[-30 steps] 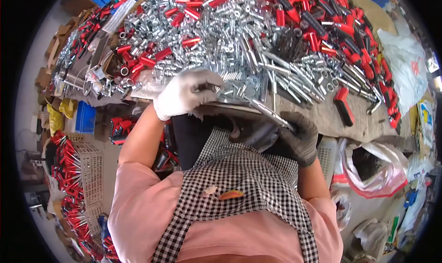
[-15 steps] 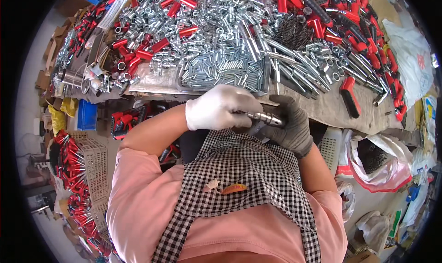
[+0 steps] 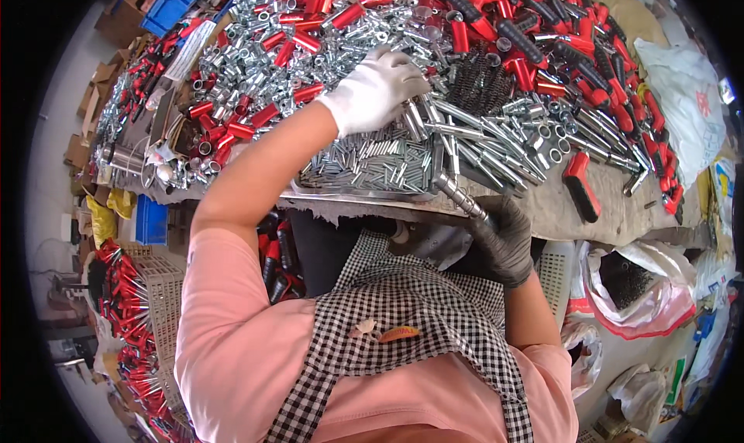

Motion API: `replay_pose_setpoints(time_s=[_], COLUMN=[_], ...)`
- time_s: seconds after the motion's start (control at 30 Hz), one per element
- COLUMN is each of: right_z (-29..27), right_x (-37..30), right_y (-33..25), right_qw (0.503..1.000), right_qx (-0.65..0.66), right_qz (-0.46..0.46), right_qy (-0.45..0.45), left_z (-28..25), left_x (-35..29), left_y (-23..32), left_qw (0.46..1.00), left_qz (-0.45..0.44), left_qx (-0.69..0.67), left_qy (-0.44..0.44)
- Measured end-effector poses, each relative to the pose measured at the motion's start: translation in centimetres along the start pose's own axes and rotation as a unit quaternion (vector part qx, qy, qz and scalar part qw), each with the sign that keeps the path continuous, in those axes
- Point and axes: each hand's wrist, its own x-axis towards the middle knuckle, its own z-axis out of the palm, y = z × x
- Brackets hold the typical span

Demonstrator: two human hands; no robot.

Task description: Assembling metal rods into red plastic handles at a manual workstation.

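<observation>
My left hand, in a white glove, is over the heap of metal parts. Its fingers curl downward beside upright steel tubes; whatever lies under the fingertips is hidden. At the table's front edge, my right hand, in a dark grey glove, is closed around a shiny ribbed metal shaft, which slants up to the left. Between the hands and the heap, a clear tray holds many short steel pins.
Small chrome fittings and red sleeves cover the table. Dark springs, steel rods and red-black handles lie to the right. Below the table stand a beige crate and an open sack.
My left hand has left the metal shaft and moved up and forward to the heap. The right hand keeps the shaft, its free end now uncovered and tilted toward the tray.
</observation>
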Motion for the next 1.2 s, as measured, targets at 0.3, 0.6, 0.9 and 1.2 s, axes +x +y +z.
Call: replay_pose_setpoints(time_s=[0.3, 0.6, 0.9, 1.2], right_z=[-1.3, 1.0, 4.4, 4.3], right_x=[0.2, -0.6, -1.9, -2.1], right_y=[1.1, -0.8, 2.5, 2.0], right_qw=[0.997, 0.988, 0.990, 0.988], right_qx=[-0.076, -0.144, -0.003, -0.067], right_qz=[-0.017, -0.021, -0.009, -0.103], right_qy=[0.011, -0.056, -0.137, -0.089], left_z=[-0.6, -3.5, -1.7, -2.7], left_x=[0.0, -10.6, -11.8, -10.5], left_y=[-1.5, 5.3, 11.8, 10.2], left_qw=[0.991, 0.912, 0.921, 0.913], left_qz=[-0.076, -0.065, -0.052, -0.032], left_qx=[0.011, -0.403, -0.380, -0.407], left_qy=[-0.107, 0.031, 0.074, -0.019])
